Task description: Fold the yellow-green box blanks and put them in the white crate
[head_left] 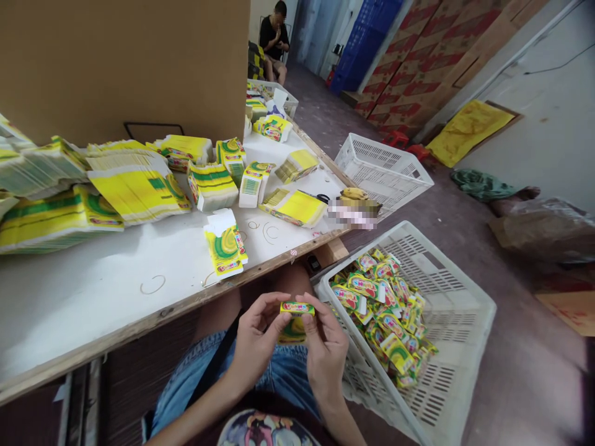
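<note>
Both hands hold one small yellow-and-green carton over my lap, just below the table edge. My left hand grips its left end with bent fingers. My right hand pinches its right end, thumb on top. On the white table, a half-folded carton lies near the front edge. Stacks of flat yellow carton blanks sit further back.
A white plastic crate at my right knee holds several folded cartons. A second white crate stands beyond it on the floor. Brown cardboard walls the table's far side. Another person sits at the far end.
</note>
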`<state>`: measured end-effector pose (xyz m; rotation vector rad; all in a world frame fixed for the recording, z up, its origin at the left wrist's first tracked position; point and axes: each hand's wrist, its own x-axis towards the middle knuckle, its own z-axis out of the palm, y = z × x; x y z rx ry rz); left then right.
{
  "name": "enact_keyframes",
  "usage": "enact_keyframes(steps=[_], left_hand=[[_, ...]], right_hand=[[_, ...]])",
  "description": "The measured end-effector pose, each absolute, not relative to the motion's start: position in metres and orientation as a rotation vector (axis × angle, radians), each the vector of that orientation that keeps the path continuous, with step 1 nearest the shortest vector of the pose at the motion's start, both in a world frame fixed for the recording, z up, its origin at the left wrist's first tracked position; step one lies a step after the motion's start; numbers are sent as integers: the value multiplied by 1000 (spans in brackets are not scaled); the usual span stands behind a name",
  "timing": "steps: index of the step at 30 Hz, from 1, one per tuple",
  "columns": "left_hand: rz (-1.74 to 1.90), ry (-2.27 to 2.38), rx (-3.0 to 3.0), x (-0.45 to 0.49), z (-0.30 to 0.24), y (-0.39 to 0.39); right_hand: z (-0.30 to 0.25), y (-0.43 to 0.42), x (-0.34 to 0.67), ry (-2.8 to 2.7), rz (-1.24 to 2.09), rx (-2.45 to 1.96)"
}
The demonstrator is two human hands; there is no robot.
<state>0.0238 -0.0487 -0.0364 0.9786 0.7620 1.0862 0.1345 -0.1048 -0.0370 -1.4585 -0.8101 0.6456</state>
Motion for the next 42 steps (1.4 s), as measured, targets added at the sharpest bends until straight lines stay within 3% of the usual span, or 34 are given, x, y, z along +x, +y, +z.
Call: enact_keyframes(steps=[8, 10, 13, 16, 21, 26, 29, 32, 35, 39, 42], left_hand=[[1064, 785, 1093, 23, -35, -52], [1098, 823, 1280, 17, -38, -43], [1243, 1069, 1753, -2, -45, -13], [1198, 1389, 2023, -27, -56, 23], [986, 1438, 2062, -54, -65, 46], [1489, 1247, 1945, -52, -46, 18], [1485, 759, 2060, -34, -43, -8], [1222, 416, 2141, -13, -53, -29], [1075, 412, 2031, 2, -63, -40], [1066, 644, 1413, 10, -56, -38], [822, 566, 992, 13, -44, -33]], right_hand=[[-35, -106, 136, -984, 590, -1549], [-29, -106, 157, -1005, 324, -1657], [-17, -108, 206, -885, -460, -1784], [-12, -110, 245, -933, -681, -1805], [-26, -107, 223, -841, -41, -1823], [-30, -86, 161, -744, 699, -1605], [-28, -77, 147, -684, 987, -1428], [-31, -78, 153, -562, 1062, -1365], [-39, -87, 165, -475, 1009, -1398], [-47, -97, 166, -464, 980, -1408], [-49, -98, 157, -518, 1057, -1345]])
